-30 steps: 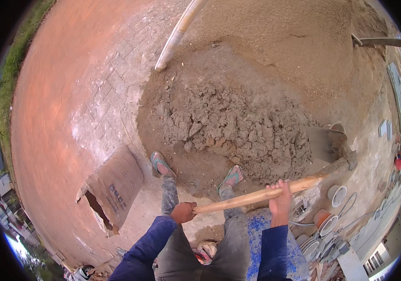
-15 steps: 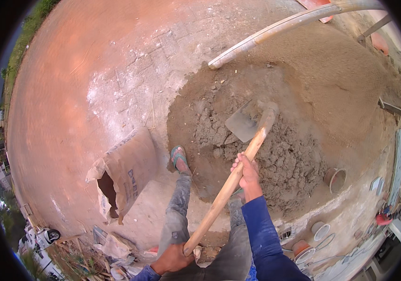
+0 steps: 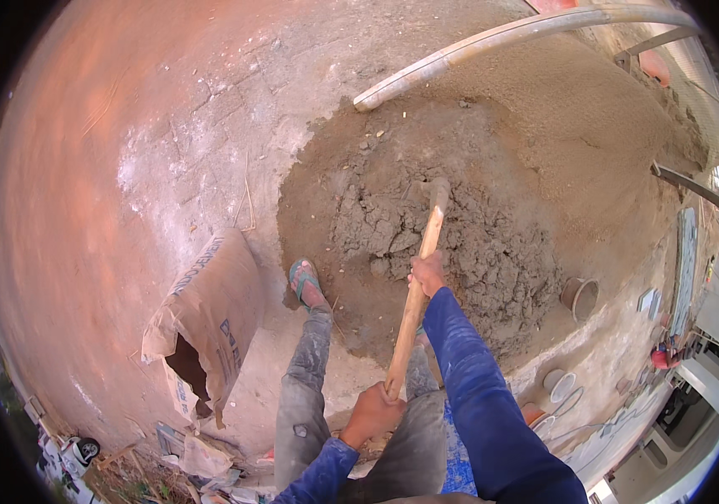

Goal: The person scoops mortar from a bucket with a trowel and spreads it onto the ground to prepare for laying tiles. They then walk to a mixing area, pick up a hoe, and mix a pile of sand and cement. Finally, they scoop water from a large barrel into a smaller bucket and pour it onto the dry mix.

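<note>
A hoe (image 3: 411, 323) with a pale wooden handle slants away from me into a heap of wet grey mortar (image 3: 494, 286). Its metal head (image 3: 435, 186) meets the mortar; the blade is mostly hidden there. Around the butt end of the handle, close to my thighs, my left hand (image 3: 374, 413) is closed. Farther up, about midway along the handle, my right hand (image 3: 428, 273) grips it, the arm stretched forward. My sandalled left foot (image 3: 305, 281) stands at the near left edge of the wet patch.
An open paper cement bag (image 3: 217, 311) stands to the left. Beyond the mortar lie a long pole (image 3: 460, 57) and a sand pile (image 3: 603, 126). Buckets (image 3: 579, 298) stand on the right, with another (image 3: 558, 385) nearer me. A person in red (image 3: 664, 359) is far right.
The hoe blade, raised and visible before, has gone down into the mortar. Both hands have shifted along with the handle, which stands steeper in view. The whole view has turned slightly.
</note>
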`<state>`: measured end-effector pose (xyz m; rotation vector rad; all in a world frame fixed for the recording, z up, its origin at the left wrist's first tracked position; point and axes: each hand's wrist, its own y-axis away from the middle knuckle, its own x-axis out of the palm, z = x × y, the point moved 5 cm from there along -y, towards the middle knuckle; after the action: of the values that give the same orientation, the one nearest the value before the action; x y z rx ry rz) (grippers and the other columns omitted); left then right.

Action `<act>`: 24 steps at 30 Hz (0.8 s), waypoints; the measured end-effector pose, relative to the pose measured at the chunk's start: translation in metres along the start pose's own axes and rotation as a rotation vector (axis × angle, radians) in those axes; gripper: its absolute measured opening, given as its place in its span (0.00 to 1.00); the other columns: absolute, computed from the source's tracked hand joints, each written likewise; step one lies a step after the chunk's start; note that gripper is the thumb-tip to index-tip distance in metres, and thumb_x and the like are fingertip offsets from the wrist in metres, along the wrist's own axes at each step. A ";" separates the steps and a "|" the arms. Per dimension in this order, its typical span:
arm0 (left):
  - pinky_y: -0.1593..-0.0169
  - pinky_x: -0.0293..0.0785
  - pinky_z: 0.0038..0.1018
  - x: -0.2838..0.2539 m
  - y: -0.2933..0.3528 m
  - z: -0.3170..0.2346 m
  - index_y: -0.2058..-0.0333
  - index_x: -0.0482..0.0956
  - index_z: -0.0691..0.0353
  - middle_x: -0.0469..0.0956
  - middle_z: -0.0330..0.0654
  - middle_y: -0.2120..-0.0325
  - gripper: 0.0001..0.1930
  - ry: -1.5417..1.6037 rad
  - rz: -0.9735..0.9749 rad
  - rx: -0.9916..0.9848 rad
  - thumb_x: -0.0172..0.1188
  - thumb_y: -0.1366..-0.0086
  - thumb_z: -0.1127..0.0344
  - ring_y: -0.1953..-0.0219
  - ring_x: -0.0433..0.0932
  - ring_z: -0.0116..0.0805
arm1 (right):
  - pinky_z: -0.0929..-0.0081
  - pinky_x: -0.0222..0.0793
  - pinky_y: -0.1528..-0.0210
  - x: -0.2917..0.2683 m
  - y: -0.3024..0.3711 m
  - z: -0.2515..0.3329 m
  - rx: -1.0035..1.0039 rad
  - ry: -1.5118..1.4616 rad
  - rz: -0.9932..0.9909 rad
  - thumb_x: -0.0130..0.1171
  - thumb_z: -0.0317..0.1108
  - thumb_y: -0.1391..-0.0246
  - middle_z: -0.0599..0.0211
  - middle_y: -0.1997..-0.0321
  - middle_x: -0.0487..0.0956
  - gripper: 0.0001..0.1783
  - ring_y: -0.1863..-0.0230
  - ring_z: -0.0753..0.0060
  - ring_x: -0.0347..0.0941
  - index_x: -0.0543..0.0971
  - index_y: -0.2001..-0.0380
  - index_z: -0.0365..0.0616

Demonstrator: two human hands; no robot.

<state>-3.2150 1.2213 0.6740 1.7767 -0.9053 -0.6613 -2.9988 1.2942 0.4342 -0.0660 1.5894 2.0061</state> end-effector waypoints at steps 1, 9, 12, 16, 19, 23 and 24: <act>0.64 0.73 0.36 0.002 0.010 0.005 0.68 0.73 0.73 0.77 0.58 0.74 0.19 -0.014 -0.001 -0.011 0.60 0.50 0.59 0.70 0.79 0.51 | 0.65 0.69 0.87 0.013 0.005 -0.028 0.043 -0.025 0.038 0.55 0.27 0.50 0.60 0.76 0.69 0.22 0.85 0.68 0.69 0.55 0.56 0.40; 0.65 0.73 0.35 0.066 0.050 -0.088 0.65 0.65 0.80 0.74 0.57 0.76 0.27 0.076 0.188 -0.059 0.62 0.50 0.57 0.70 0.78 0.47 | 0.68 0.69 0.85 -0.041 0.001 -0.021 0.035 -0.261 0.383 0.57 0.26 0.50 0.65 0.82 0.70 0.07 0.85 0.70 0.69 0.68 0.74 0.37; 0.68 0.72 0.33 0.111 0.087 -0.111 0.64 0.62 0.78 0.72 0.52 0.76 0.27 0.068 0.219 0.110 0.63 0.49 0.59 0.72 0.76 0.40 | 0.66 0.71 0.85 -0.088 0.041 -0.024 0.086 -0.369 0.427 0.58 0.27 0.52 0.64 0.83 0.71 0.07 0.86 0.68 0.70 0.70 0.74 0.36; 0.75 0.71 0.28 0.143 0.151 -0.153 0.62 0.62 0.69 0.73 0.48 0.76 0.20 0.068 0.251 0.113 0.62 0.47 0.65 0.77 0.76 0.33 | 0.67 0.70 0.85 -0.149 0.094 -0.031 0.054 -0.628 0.485 0.59 0.29 0.50 0.65 0.84 0.71 0.07 0.85 0.69 0.71 0.72 0.75 0.39; 0.70 0.69 0.32 0.162 0.200 -0.196 0.62 0.66 0.70 0.70 0.45 0.78 0.21 -0.154 0.349 0.245 0.63 0.49 0.63 0.75 0.72 0.34 | 0.68 0.70 0.85 -0.204 0.125 -0.044 0.013 -0.739 0.439 0.57 0.31 0.48 0.63 0.79 0.70 0.12 0.83 0.70 0.70 0.66 0.67 0.38; 0.69 0.68 0.27 0.187 0.232 -0.212 0.60 0.63 0.68 0.66 0.39 0.75 0.21 -0.297 0.448 0.320 0.61 0.48 0.66 0.73 0.67 0.30 | 0.69 0.70 0.85 -0.293 0.157 -0.070 0.007 -0.894 0.217 0.57 0.30 0.48 0.64 0.77 0.69 0.15 0.83 0.72 0.69 0.62 0.63 0.40; 0.68 0.68 0.27 0.185 0.236 -0.218 0.59 0.62 0.67 0.65 0.38 0.75 0.20 -0.367 0.495 0.375 0.60 0.48 0.68 0.72 0.67 0.29 | 0.70 0.70 0.85 -0.313 0.166 -0.079 0.001 -0.945 0.113 0.57 0.29 0.49 0.64 0.77 0.68 0.16 0.83 0.73 0.69 0.61 0.63 0.41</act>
<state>-3.0063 1.1304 0.9664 1.6695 -1.7453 -0.5185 -2.8375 1.0754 0.6752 0.8566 0.9739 1.6894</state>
